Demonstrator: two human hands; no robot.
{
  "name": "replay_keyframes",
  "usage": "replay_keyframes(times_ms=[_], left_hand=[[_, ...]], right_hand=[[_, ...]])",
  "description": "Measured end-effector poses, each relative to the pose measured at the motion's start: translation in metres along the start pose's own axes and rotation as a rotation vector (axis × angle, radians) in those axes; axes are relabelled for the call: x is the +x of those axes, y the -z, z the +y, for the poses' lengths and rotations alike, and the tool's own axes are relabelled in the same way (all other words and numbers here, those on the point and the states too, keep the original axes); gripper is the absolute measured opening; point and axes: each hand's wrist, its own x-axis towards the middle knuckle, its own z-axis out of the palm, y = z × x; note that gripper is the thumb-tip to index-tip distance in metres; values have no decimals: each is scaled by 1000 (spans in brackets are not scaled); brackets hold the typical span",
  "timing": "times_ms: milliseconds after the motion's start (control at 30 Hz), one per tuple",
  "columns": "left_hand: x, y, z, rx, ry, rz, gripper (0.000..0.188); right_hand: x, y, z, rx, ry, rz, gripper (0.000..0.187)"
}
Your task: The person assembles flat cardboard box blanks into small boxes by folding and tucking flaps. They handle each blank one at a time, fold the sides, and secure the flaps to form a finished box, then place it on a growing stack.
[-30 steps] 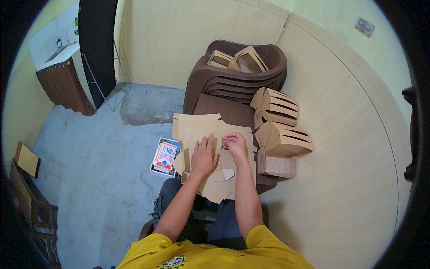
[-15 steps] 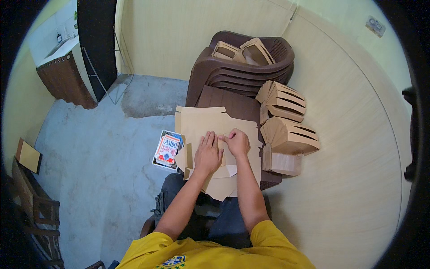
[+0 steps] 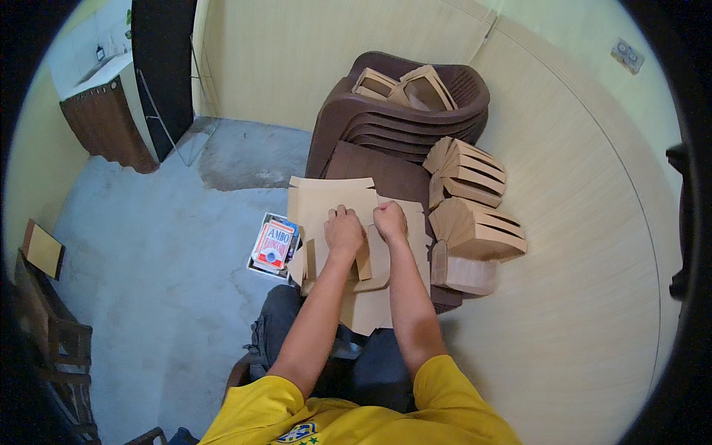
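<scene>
While fists press cardboard sheet [image 3: 334, 204], floor [image 3: 163, 252] open leftward

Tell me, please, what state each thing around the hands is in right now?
Left hand: closed in a fist, pressing on the flat cardboard.
Right hand: closed in a fist, pressing beside it.
Flat cardboard blank: unfolded, one flap partly creased up.
Folded cartons: assembled, stacked on their sides.
Brown plastic chairs: nested in a stack, with cartons on top.
Red and blue booklet: lying closed on the floor.
</scene>
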Motion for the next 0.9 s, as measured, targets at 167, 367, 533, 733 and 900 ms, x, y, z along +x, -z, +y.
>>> replay_keyframes(times_ms=[167, 367, 533, 733, 900], left_hand=[[2, 2, -3, -77, -26, 11, 69], [6, -21, -16, 81, -178, -62, 86], [15, -42, -28, -179, -186, 139, 66], [16, -49, -33, -100, -238, 227, 47], [14, -54, -35, -36, -290, 256, 46]], right_hand=[[10, 0, 11, 468, -93, -98, 25], [-8, -2, 8, 520, 270, -39, 21], [-25, 1, -5, 37, 483, 50, 22], [-16, 8, 0, 107, 415, 77, 23], [7, -6, -12, -67, 262, 198, 37]])
